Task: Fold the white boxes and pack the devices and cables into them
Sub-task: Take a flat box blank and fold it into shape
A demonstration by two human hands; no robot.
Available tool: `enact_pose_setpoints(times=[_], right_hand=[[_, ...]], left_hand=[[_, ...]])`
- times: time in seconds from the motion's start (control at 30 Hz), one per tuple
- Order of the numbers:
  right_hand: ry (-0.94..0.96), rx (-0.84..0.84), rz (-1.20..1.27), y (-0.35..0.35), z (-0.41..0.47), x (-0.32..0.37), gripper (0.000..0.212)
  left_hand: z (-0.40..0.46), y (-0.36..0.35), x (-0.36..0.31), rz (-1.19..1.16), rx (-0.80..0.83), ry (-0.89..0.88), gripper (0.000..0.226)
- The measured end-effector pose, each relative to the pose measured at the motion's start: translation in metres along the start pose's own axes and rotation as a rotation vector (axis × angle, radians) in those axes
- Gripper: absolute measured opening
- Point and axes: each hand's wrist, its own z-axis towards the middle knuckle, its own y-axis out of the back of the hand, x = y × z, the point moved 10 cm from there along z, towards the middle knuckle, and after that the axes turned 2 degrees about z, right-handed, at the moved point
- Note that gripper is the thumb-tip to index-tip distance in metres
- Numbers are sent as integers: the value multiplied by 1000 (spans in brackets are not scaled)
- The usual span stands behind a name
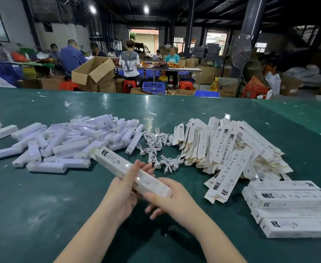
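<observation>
Devices (76, 141) left, cables (156, 147) mid, flat boxes (230, 147) right

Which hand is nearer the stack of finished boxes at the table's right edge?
Right. The right hand, gripping the white box, is closer to the stack; the left hand holds farther left.

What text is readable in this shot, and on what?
"CE" and "RoHS": flat boxes in the pile.
"Y": back of a seated worker's shirt.
Box in the hands: print too blurred to read.
Packed boxes: print too blurred to read.
</observation>
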Motion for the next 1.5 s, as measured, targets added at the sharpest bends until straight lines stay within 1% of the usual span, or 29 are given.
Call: enact_pose_setpoints(times=[0.07,0.1,0.17,0.27,0.3,0.37,0.43,0.5,0.57,0.63,0.73,0.83,0.9,0.97,1.03,1.1,1.17,1.23,1.3,1.37,1.5], right_hand=[[95,-92,-100,8,-1,6,32],[133,-133,-115,11,-2,8,31],[171,-177,-108,16,-2,10,24],[168,-160,-85,16,0,10,9],[149,-143,-43,14,2,9,5],[94,-98,49,10,3,6,3],[41,-66,110,7,3,4,11],[1,-61,135,6,2,3,17],[-28,-49,153,5,1,2,13],[-36,-36,173,4,1,1,8],[-25,-63,190,8,1,1,14],[-51,-102,246,12,2,-2,26],[-103,-101,312,12,2,-8,21],[-155,-72,387,9,2,-11,15],[-187,-20,454,3,1,-11,12],[-207,60,504,-4,-1,-7,21],[-235,107,544,-8,-2,-6,31],[-254,90,513,-7,0,-8,32],[-230,57,396,-4,2,-8,25],[-172,56,296,-6,3,-3,23],[-8,14,99,-6,4,13,27]], left_hand=[[2,2,-4,-60,-16,4,46],[2,3,-5,-80,-16,16,46],[2,0,-6,-128,5,42,48],[2,-8,-11,-210,79,46,54],[2,-10,-15,-238,103,37,51],[2,-11,-22,-317,118,20,36],[3,-8,-24,-402,86,22,24],[4,-5,-22,-419,53,22,18],[5,-3,-20,-405,28,23,11],[7,-3,-18,-399,17,21,12],[8,-2,-16,-399,12,4,17],[10,-3,-15,-399,17,-18,17],[10,-3,-14,-383,13,-36,17],[10,-3,-14,-371,13,-51,18],[10,-1,-16,-375,-1,-60,27],[12,2,-19,-384,-18,-70,36],[12,4,-22,-405,-21,-74,34],[12,5,-22,-413,-21,-69,30],[12,6,-19,-401,-38,-49,29],[10,7,-15,-411,-63,-13,30],[7,8,-11,-495,-60,55,38]])
